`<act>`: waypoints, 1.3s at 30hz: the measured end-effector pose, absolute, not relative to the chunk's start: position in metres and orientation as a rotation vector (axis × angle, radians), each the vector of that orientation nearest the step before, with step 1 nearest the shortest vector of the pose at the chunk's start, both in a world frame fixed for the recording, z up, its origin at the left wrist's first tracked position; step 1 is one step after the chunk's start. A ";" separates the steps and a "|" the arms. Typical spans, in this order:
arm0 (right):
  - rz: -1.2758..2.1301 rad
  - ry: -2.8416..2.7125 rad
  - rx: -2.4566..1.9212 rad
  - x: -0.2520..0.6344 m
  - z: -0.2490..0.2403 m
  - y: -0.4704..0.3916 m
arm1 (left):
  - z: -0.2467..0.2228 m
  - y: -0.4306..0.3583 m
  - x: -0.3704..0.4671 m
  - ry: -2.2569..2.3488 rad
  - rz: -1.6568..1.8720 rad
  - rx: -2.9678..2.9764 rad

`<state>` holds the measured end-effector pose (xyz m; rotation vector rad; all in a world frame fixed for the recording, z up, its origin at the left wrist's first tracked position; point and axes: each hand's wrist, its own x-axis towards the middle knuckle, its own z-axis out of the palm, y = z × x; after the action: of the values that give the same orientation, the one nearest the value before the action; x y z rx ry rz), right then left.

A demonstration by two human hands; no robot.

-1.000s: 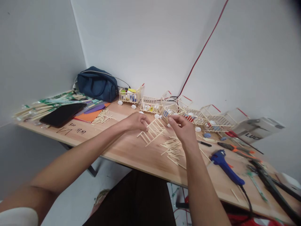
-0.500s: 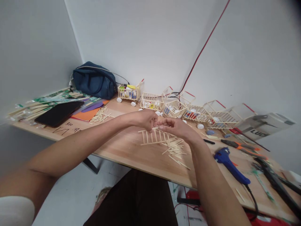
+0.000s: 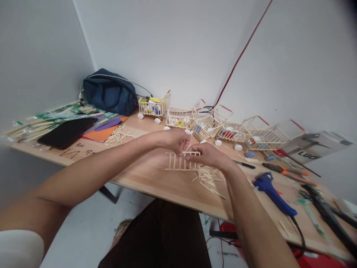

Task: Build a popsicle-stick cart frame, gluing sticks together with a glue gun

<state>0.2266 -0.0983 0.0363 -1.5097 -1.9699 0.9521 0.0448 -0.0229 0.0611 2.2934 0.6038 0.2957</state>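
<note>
A ladder-like frame of thin wooden sticks (image 3: 178, 169) is near the middle of the table, with both hands over its far edge. My left hand (image 3: 180, 141) is closed in a pinch just above that edge; a small piece of stick seems to show between the two hands. My right hand (image 3: 202, 153) has its thumb and fingers pressed on the frame's upper right part. A pile of short loose sticks (image 3: 208, 174) lies at the frame's right end. Behind the hands stand several small stick carts (image 3: 180, 117) with white wheels.
A blue glue gun (image 3: 275, 195), pliers (image 3: 288, 172) and a black marker (image 3: 245, 164) lie on the right. On the left are a dark phone (image 3: 67, 133), orange paper (image 3: 99, 136), packaged sticks and a blue bag (image 3: 110, 93).
My right hand has moved slightly down and come apart from my left, its fingers now on the frame. The frame's right end now shows more clearly. The view has shifted a little.
</note>
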 end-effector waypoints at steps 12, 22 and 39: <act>1.031 -1.852 -1.484 0.228 0.029 -0.102 | 0.055 -0.019 0.037 0.620 0.390 1.882; 0.979 -1.668 -1.547 0.243 0.024 -0.100 | 0.025 -0.034 0.022 0.651 0.629 1.219; 0.883 -1.602 -1.644 0.232 0.025 -0.101 | 0.000 -0.054 0.043 0.827 0.708 1.066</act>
<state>0.2323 -0.1007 0.0251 -1.6439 -1.6021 0.8834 0.0429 -0.0539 -0.0002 1.0656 0.8268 0.7082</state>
